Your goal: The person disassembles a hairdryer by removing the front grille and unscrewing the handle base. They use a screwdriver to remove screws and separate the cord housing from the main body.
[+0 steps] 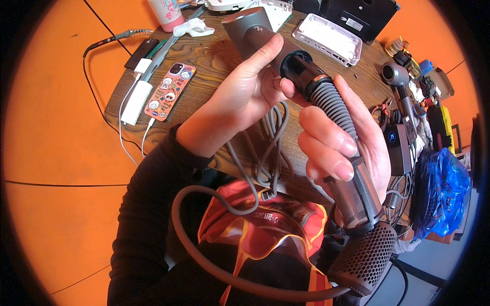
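Note:
My left hand (245,97) is closed round a hair dryer's grey head (245,30), thumb along its side. My right hand (326,143) wraps round the opened handle, with a black collar (298,66), ribbed grey hose (329,109) and dark translucent casing (357,199) showing. A perforated cylindrical cover (362,260) sits at the handle's lower end, and a thick grey cord (186,219) loops from it across my front. Further loops of cord (270,148) lie between my hands. Some of my fingertips are hidden behind the parts.
The wooden table (122,97) bears a phone (171,92), white charger (137,102), soldering iron (122,35), white housing (326,41), black case (357,15) and another dryer (400,84). A blue plastic bag (441,194) is at right; a red apron (219,209) covers my front.

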The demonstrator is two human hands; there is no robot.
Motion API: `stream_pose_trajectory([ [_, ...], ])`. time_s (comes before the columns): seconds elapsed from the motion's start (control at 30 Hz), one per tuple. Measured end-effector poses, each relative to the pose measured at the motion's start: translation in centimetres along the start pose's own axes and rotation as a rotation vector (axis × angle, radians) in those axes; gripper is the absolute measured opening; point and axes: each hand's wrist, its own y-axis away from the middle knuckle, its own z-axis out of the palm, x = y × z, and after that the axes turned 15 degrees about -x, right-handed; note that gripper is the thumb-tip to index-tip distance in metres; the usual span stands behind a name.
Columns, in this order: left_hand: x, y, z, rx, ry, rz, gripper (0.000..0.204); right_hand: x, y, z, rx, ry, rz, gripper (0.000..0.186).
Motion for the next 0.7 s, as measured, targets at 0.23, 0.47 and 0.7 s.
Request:
stream_pose_trajectory([
  [0.23,0.3,-0.4,0.5,-0.071,0.053,0.031,0.047,0.0,0.6,-0.3,-0.033,-0.256,-0.101,0.055],
  [0.47,0.4,-0.9,0.2,-0.073,-0.164,-0.046,0.054,0.0,0.5,-2.0,-0.15,-0.312,-0.071,0.06],
  [0.7,-0.3,-0.9,-0.7,0.003,-0.102,-0.025,0.053,0.3,1.2,-1.7,0.069,-0.139,-0.162,0.063],
])
